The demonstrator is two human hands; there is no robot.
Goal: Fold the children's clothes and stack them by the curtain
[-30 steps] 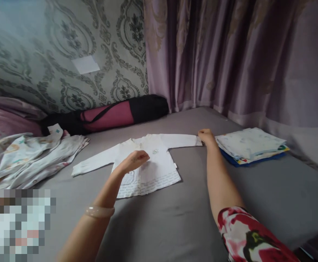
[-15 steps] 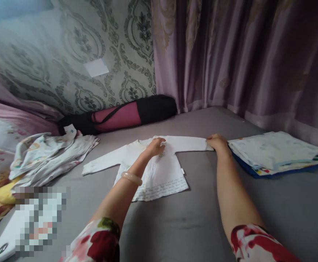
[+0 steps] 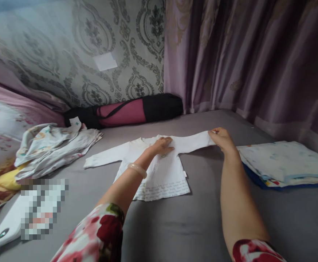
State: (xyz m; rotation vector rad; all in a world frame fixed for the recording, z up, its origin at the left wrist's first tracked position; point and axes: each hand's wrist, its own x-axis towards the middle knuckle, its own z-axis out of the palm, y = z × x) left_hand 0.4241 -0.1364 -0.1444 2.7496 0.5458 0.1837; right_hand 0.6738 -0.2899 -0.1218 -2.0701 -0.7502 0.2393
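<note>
A small white long-sleeved shirt (image 3: 159, 178) lies spread on the grey sheet (image 3: 175, 229), its hem printed with rows of lettering. My left hand (image 3: 162, 145) rests on the upper chest of the shirt with fingers stretched out. Its wrist wears a pale bangle (image 3: 137, 170). Between the fingertips of my right hand (image 3: 222, 139) is the cuff of the right-side sleeve, pulled out straight and raised slightly off the sheet. The other sleeve (image 3: 104, 156) lies extended to the left.
Folded cloths (image 3: 287, 160) are stacked at right. Crumpled baby clothes (image 3: 55, 149) lie at left, above a white object (image 3: 6, 222) beside a pixelated patch. A black and maroon long bag (image 3: 126, 112) lies along the wall, near the purple curtain (image 3: 202, 54).
My right hand has lifted the sleeve cuff a little, so the sleeve now slants upward. My left hand's fingers lie flatter on the shirt. The view has shifted slightly.
</note>
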